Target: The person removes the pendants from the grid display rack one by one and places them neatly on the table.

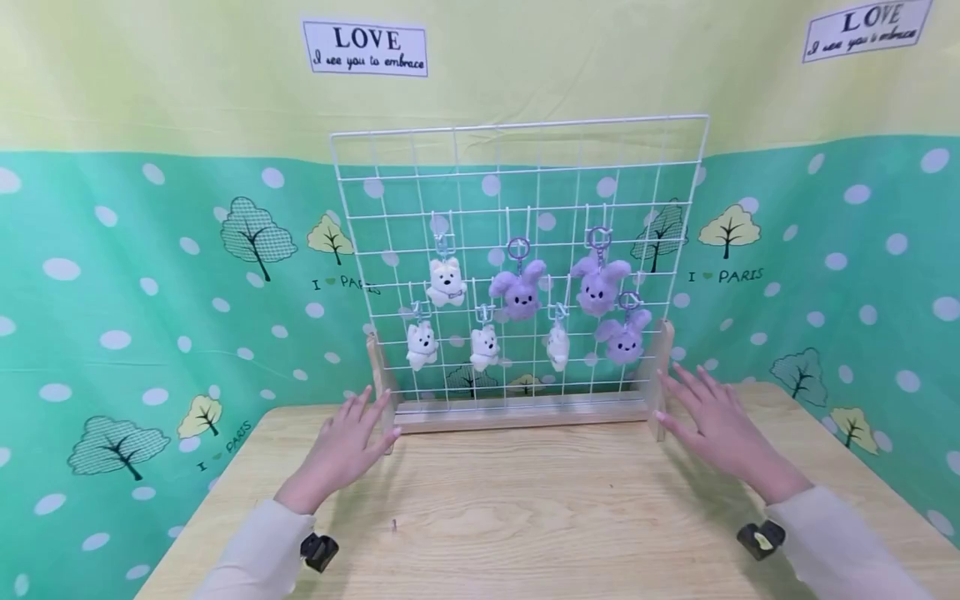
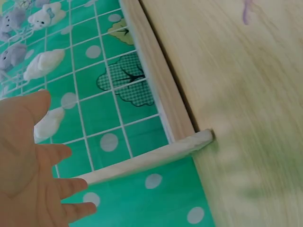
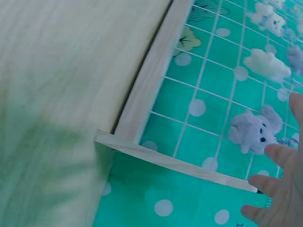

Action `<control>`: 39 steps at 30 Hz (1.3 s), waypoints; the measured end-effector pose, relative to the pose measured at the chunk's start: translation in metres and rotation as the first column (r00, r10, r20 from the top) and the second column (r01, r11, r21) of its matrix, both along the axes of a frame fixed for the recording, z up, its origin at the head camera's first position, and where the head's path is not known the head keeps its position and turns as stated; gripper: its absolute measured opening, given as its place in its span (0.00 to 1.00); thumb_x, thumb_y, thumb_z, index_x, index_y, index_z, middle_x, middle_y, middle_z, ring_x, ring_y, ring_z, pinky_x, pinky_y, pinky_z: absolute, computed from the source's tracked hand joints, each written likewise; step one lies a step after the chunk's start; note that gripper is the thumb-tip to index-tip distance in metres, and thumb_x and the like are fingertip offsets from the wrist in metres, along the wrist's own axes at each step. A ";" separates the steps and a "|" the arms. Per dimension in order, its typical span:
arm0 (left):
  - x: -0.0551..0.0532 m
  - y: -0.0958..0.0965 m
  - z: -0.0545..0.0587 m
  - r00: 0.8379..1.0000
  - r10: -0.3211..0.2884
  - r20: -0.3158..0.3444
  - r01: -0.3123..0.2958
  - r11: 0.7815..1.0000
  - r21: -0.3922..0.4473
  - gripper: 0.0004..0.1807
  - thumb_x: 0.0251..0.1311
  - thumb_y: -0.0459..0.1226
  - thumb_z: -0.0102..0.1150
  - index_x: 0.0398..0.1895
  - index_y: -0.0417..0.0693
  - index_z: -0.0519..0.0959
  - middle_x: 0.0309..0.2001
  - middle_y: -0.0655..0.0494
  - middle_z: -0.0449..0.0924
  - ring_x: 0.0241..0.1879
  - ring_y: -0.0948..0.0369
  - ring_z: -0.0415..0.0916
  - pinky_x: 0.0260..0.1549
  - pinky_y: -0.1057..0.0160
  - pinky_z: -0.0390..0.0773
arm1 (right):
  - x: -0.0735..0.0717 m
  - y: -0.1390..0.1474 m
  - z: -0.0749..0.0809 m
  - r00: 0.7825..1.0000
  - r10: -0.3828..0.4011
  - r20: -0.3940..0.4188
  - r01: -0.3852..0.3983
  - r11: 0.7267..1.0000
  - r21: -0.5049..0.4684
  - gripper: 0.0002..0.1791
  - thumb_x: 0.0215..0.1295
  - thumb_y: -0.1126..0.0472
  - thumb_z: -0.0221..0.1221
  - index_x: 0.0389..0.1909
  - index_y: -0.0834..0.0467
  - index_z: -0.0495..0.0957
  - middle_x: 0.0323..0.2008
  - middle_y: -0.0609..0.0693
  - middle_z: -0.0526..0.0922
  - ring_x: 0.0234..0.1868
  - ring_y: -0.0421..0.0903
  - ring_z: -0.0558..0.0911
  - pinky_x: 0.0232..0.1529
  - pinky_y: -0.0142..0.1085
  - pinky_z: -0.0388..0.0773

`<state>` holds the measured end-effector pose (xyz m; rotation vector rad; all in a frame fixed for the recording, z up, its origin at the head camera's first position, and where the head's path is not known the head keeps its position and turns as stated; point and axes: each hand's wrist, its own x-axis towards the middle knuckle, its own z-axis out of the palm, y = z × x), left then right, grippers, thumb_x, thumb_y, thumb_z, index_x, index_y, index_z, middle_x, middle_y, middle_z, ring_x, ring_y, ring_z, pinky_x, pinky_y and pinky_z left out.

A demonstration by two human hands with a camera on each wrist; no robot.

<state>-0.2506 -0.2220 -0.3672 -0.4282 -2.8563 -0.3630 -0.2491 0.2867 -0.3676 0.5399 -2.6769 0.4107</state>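
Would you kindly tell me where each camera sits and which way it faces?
Head: worn on the head, facing forward and down at the wire rack and table; the left hand, right hand and both sleeves show.
Left wrist: worn on that wrist, looking at the wooden base and plush charms; the left hand shows at the left edge.
Right wrist: worn on that wrist, facing the same rack; the right hand shows at the right edge.
Both wrist views share the base, charms and table.

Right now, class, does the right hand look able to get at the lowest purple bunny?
Probably yes: the right hand, holding nothing, is near the right wooden support; the lowest purple bunny hangs just inward of that support, and nothing visible blocks its front.
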 end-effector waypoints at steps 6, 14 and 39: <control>-0.005 0.002 0.009 0.998 -0.023 -0.058 0.026 0.999 0.040 0.35 0.68 0.54 0.44 0.71 0.43 0.56 0.69 0.33 0.54 0.66 0.33 0.50 0.56 0.29 0.56 | -0.007 0.003 0.017 0.999 0.026 -0.043 -0.028 0.998 -0.048 0.36 0.68 0.48 0.52 0.71 0.59 0.54 0.69 0.68 0.53 0.67 0.73 0.49 0.58 0.73 0.40; -0.015 0.007 0.024 0.992 -0.057 -0.113 0.077 0.980 0.185 0.34 0.69 0.53 0.43 0.69 0.39 0.57 0.67 0.36 0.59 0.66 0.39 0.56 0.61 0.37 0.58 | -0.026 0.008 0.046 0.995 0.030 -0.098 -0.057 0.957 -0.285 0.36 0.65 0.54 0.58 0.69 0.62 0.57 0.66 0.70 0.59 0.65 0.72 0.56 0.61 0.68 0.49; -0.052 0.035 0.063 0.993 0.018 -0.121 0.071 0.720 0.690 0.26 0.67 0.45 0.52 0.63 0.40 0.66 0.61 0.43 0.70 0.61 0.47 0.66 0.60 0.47 0.66 | -0.081 -0.022 0.082 0.964 -0.246 0.099 0.214 0.499 -0.840 0.32 0.60 0.45 0.61 0.62 0.57 0.69 0.60 0.54 0.74 0.56 0.40 0.75 0.57 0.31 0.72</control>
